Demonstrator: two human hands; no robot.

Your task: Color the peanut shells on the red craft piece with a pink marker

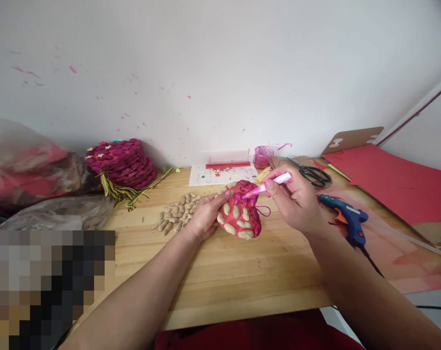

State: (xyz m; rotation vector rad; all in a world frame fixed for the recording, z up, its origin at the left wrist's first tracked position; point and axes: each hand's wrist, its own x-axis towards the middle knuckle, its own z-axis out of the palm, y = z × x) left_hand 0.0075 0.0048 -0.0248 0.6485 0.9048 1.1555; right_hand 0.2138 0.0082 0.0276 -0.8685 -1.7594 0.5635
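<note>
Closest in, both forearms reach up from the bottom edge over the wooden table (242,277), with a pixelated patch covering the near left corner. At the middle of the table, the left hand (206,216) curls around the left side of a red ornament (240,218). Its thumb is pressed on the top face and its fingers are tucked underneath, so the piece is gripped and tilted toward the camera. The ornament is a rounded red shape studded with pale peanut shells, and a patch of shiny magenta runs along its upper right. The right hand (296,201) pinches a pink pen (267,186) between thumb and fingers, with the tip set down on that magenta patch. Just left of the left hand, a scatter of peanuts (177,214) lies on the wood. To the right of the right hand, a blue glue gun (346,216) rests on its side, its black cord trailing toward the near edge. Farther back are black scissors (311,173), a white sheet (220,175) dotted with small stars, and a pink cup (263,156). On the far left sits a stack of magenta pieces (122,163) beside crumpled plastic bags (31,165). Red paper (395,182) spreads along the far right, below the paint-flecked wall (220,73).
</note>
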